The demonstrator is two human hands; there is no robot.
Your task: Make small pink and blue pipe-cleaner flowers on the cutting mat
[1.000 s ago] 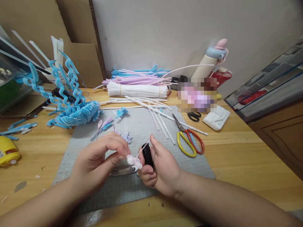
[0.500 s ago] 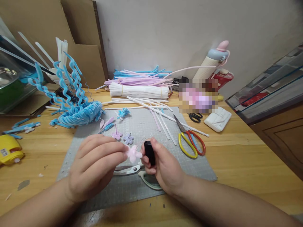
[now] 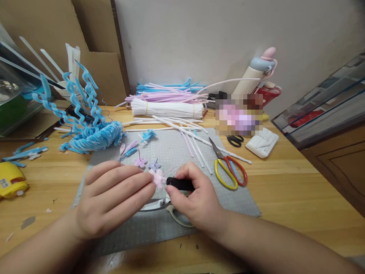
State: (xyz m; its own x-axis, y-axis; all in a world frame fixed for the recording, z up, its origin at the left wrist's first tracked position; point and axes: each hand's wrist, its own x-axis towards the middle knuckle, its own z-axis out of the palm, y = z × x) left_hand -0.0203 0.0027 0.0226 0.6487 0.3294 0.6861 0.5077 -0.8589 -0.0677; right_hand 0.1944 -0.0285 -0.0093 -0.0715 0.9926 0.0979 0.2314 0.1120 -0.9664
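My left hand (image 3: 114, 196) pinches a small pale pink fuzzy flower (image 3: 158, 178) at its fingertips, over the grey cutting mat (image 3: 228, 198). My right hand (image 3: 194, 198) grips a short black cylinder (image 3: 179, 183), now lying sideways with its end against the flower. Under both hands lie scissors with pale green handles (image 3: 171, 208), partly hidden. Two small finished flowers, pink (image 3: 140, 162) and lilac (image 3: 154, 165), lie on the mat just beyond my fingers.
Yellow-and-red scissors (image 3: 228, 171) lie on the mat's right. White, pink and blue pipe-cleaner bundles (image 3: 167, 108) are stacked at the back. A blue curly pipe-cleaner piece (image 3: 91, 133) sits left, a yellow object (image 3: 10, 184) far left, black scissors (image 3: 234, 140) and a white pad (image 3: 262, 142) right.
My right hand has turned the black cylinder from upright to sideways and brought its end to the flower. My left hand has lifted the flower slightly away from me.
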